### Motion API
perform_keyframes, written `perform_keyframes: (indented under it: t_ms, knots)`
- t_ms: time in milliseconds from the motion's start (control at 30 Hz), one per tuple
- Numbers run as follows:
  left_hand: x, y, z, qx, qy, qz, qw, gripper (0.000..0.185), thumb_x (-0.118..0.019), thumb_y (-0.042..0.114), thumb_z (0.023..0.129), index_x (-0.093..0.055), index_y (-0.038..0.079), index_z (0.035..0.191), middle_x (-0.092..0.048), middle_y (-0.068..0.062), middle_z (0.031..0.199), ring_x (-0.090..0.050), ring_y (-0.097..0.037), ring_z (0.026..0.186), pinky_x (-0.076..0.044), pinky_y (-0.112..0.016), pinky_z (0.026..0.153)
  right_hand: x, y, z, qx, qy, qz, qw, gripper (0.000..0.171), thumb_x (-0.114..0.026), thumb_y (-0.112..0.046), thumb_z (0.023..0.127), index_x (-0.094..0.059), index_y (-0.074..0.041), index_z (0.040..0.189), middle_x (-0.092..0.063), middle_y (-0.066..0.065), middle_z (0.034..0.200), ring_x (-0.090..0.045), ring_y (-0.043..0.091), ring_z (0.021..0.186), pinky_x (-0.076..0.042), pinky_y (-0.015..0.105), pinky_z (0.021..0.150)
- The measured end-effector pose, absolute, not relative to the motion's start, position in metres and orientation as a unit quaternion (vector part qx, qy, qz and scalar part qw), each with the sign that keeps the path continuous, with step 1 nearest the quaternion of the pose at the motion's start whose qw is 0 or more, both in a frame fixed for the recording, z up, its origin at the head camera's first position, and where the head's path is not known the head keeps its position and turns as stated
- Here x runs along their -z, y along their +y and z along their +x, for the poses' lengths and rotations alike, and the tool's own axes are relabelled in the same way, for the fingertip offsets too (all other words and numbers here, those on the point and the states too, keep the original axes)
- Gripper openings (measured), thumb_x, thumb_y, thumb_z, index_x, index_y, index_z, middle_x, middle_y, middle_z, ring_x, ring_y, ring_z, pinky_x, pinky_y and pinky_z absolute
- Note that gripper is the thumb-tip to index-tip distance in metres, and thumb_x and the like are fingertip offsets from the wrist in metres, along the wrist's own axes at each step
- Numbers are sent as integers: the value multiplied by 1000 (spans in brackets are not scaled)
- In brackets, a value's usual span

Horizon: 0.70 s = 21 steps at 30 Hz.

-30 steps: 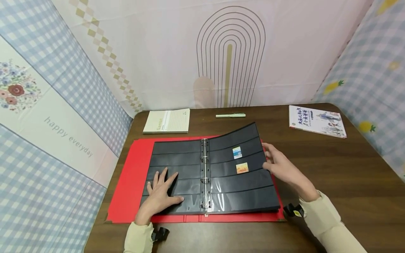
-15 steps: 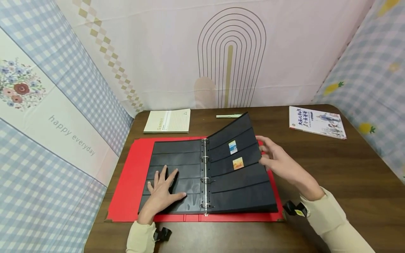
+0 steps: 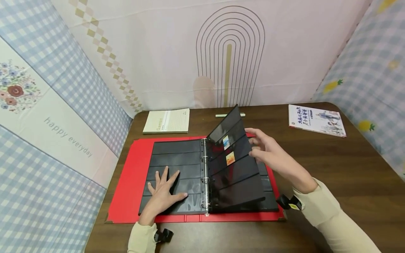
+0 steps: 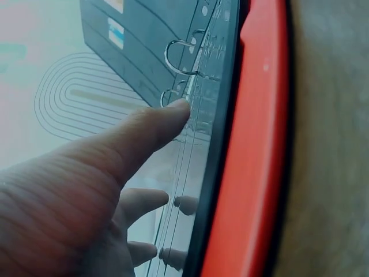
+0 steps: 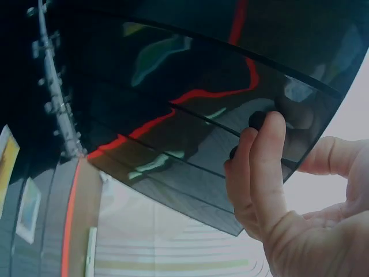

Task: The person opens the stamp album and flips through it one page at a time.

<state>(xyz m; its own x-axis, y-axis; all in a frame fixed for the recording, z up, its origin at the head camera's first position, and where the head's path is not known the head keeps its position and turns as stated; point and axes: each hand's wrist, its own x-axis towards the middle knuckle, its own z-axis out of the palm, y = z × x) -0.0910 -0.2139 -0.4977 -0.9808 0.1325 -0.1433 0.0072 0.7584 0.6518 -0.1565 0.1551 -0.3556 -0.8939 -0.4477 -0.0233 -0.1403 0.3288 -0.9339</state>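
A red ring binder (image 3: 126, 182) lies open on the brown table (image 3: 332, 168), filled with black pocket pages. My left hand (image 3: 162, 195) rests flat, fingers spread, on the left-hand page (image 3: 177, 154); the wrist view shows its thumb (image 4: 155, 124) near the metal rings (image 4: 181, 55). My right hand (image 3: 269, 154) pinches the outer edge of a black page (image 3: 237, 175) and holds it tilted up off the right stack. Its fingers (image 5: 259, 156) lie on the page's glossy underside (image 5: 173, 104). Two small stamps (image 3: 226, 142) (image 3: 230, 158) sit in that page's pockets.
A cream notebook (image 3: 167, 121) lies behind the binder at the left. A pale green pen (image 3: 221, 115) is partly hidden by the raised page. An illustrated book (image 3: 316, 120) sits at the far right corner. Fabric backdrops enclose the table on three sides.
The right hand has swung the stamp page up and leftward from nearly flat to steeply tilted. The left hand stays pressed on the left page.
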Motion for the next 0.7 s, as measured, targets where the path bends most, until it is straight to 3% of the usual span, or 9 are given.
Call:
perform_keyframes:
  t_ms: [67, 333, 567, 700]
  knots:
    - [498, -214, -90, -346, 933, 39, 87, 86, -82, 36, 85, -42, 10, 156, -4, -25, 166, 17, -55, 146, 17, -79, 101, 350, 149, -156, 553, 800, -184, 144, 66, -48, 1, 96, -27, -9, 158, -44, 26, 145, -53, 35, 110, -52, 42, 79]
    - [499, -213, -90, -349, 933, 42, 79, 83, -83, 32, 85, -44, 9, 154, -6, -25, 166, 16, -55, 146, 16, -80, 101, 334, 126, -160, 563, 787, -200, 153, 67, -49, 0, 96, -26, -8, 158, -38, 24, 150, -47, 34, 123, -51, 42, 79]
    - [502, -212, -90, -352, 933, 43, 67, 81, -83, 29, 85, -45, 10, 154, -8, -24, 166, 15, -53, 147, 16, -78, 102, 324, 111, -166, 571, 777, -222, 144, 66, -46, 6, 93, -29, -3, 156, -50, 26, 134, -55, 30, 97, -52, 34, 70]
    - [504, -213, -90, -358, 931, 42, 59, 81, -84, 30, 84, -46, 9, 153, -10, -25, 166, 15, -53, 147, 17, -78, 102, 319, 102, -168, 571, 775, -225, 149, 66, -45, 6, 93, -28, -5, 156, -51, 25, 133, -55, 27, 93, -49, 33, 68]
